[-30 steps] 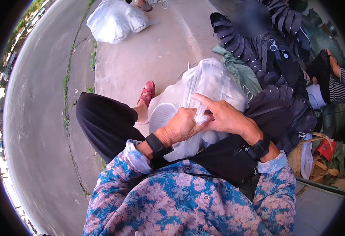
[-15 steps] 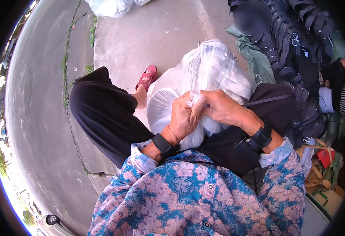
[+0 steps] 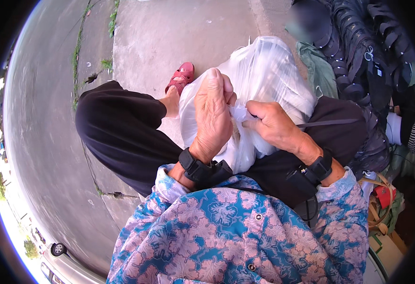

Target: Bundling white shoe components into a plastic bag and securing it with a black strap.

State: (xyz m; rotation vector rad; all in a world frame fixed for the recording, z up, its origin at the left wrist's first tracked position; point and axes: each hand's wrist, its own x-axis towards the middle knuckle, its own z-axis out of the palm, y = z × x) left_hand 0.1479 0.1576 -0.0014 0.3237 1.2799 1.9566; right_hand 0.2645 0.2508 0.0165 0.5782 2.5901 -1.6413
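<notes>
A full white translucent plastic bag (image 3: 269, 66) stands between my knees, its pale contents showing only as vague shapes. Its gathered top is bunched up between my two hands. My right hand (image 3: 276, 127) pinches this bunched plastic between thumb and fingers. Just to the left, my left hand (image 3: 212, 113) is closed, thumb raised along the curled fingers, against the other side of the gathered plastic. The curled fingers partly hide what they grip there.
Stacked dark caps or visors (image 3: 354, 47) lie at the upper right beside a green sack (image 3: 318, 68). A woven basket (image 3: 375, 203) with a red item (image 3: 385, 195) stands at right. Concrete ground (image 3: 155, 38) stretches left, where a car (image 3: 63, 265) shows. My foot wears a red sandal (image 3: 184, 75).
My hands, formerly pressed together at the bag's top, have moved slightly apart. The left has turned and risen with its thumb up; the right has shifted a little rightward, still pinching plastic.
</notes>
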